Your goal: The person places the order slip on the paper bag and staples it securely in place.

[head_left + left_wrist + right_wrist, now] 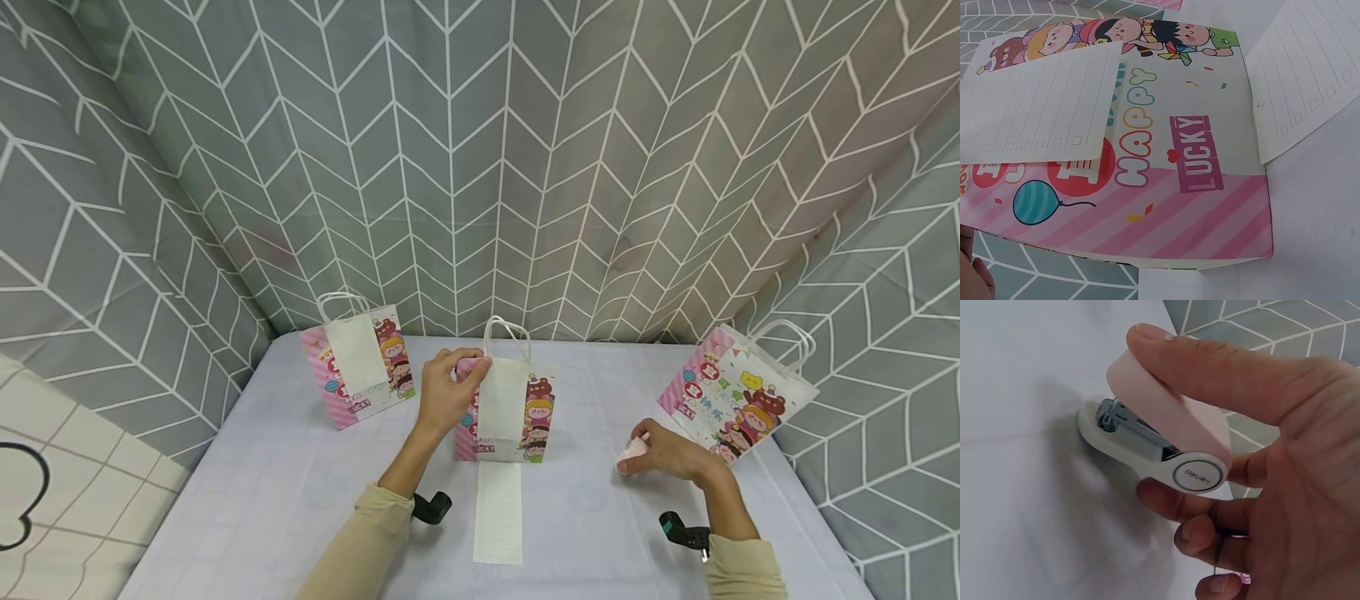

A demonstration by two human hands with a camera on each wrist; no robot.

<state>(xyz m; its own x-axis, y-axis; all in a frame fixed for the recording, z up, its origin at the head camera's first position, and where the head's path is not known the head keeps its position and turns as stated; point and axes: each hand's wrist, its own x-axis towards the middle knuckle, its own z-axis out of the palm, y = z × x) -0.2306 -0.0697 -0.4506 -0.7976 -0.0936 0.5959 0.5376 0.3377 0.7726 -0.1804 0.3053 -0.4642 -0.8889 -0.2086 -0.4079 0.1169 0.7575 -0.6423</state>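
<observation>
My left hand [450, 387] pinches the top left edge of the middle paper gift bag [542, 417], with the thumb over a lined paper slip [502, 404] on its front. In the left wrist view that slip [1035, 109] hangs over the bag's print, and only part of the hand [975, 272] shows. A second lined slip [498, 512] lies on the table below the bag. Off to the right, my right hand [671, 450] holds a small pink and white stapler [1166, 419] just over the table, thumb on its top and fingers beneath.
At the back left stands another gift bag [401, 354] with a paper slip [356, 354] on its front. A third bag [738, 392] tilts at the right, close to the right hand. Patterned curtains [480, 167] enclose the white-covered table [585, 533].
</observation>
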